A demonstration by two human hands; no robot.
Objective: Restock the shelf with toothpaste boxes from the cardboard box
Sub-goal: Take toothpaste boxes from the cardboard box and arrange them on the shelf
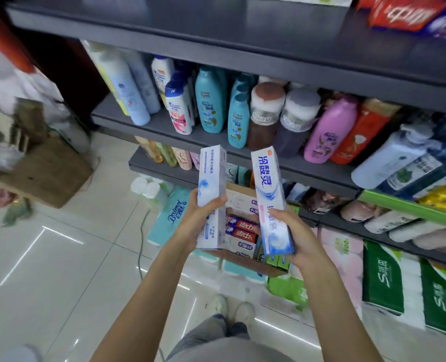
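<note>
Left hand point(203, 215): fingers and thumb wrapped round the middle of a white-and-blue toothpaste box point(211, 184), held upright on its long axis, top end tilted slightly away from the person. Right hand point(295, 231): fingers curled round the lower half of a second toothpaste box point(269, 194), also upright, its blue-lettered face turned toward the camera and its top leaning left. The two boxes stand side by side, near but apart, with a clear gap between them.

Directly below and behind both hands sits the open cardboard box point(242, 259). Further toothpaste cartons point(240, 229), red, purple and white, lie flat inside it. The cardboard box rests on stacked tissue packs point(172, 215) at the foot of the shelving unit.

Behind the held boxes, the front edge of the grey shelf point(256, 152) carries a row of shampoo bottles point(211, 100) in teal, white, brown, purple and red, standing upright and touching one another. The shelf above it point(216, 30) is mostly bare at its left and middle; red and blue packs point(409, 14) lie at its right end. Green and white paper-roll packs point(409, 283) stand on the floor at the unit's lower right.

On the tiled floor point(60, 257) to the left lies flattened brown cardboard point(47, 173). Picture is blurred at the edges; fine print is not legible there.
</note>
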